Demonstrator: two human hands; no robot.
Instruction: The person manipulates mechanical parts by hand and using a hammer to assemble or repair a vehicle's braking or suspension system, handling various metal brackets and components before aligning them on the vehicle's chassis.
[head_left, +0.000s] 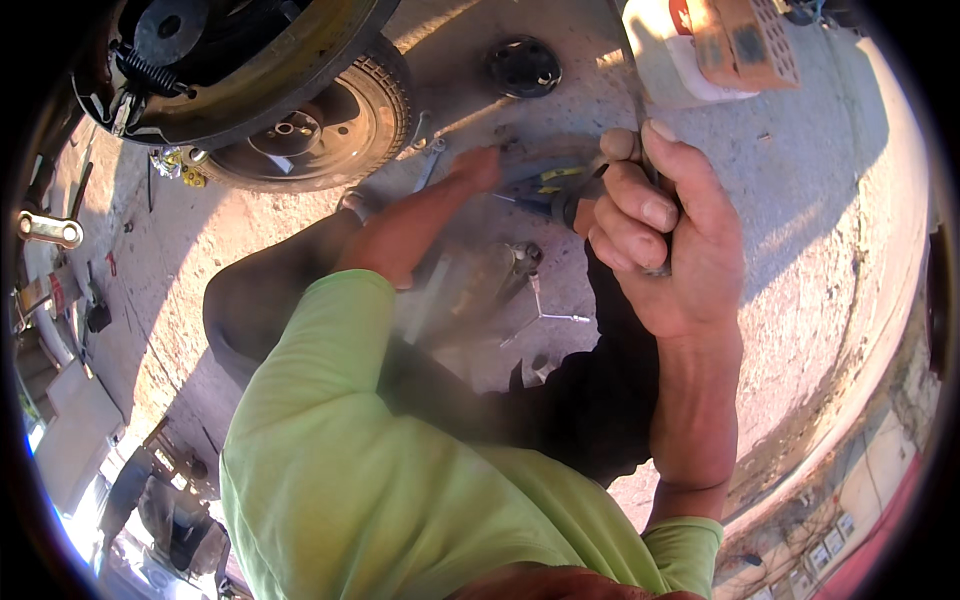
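My right hand [665, 215] is raised, its fingers curled round a thin dark rod whose kind I cannot make out. Most of the rod is hidden in the fist. Low over the floor, my left hand [478, 168] is blurred by motion, and its fingers do not show clearly. It is nearest to a group of hand tools with blue and yellow parts [555, 180] and a metal wrench [430, 165]. Between my legs lies a bent metal rod tool [540, 312]. At the upper left, a brake assembly [245, 95] with a coil spring hangs above the floor.
A wheel with a tyre [375, 125] lies beneath the brake assembly. Farther off are a round black cover [523, 67] and a white plastic container [665, 60] beside an orange perforated brick [745, 45]. Assorted items stand along the left edge; a wall [850, 510] borders the lower right.
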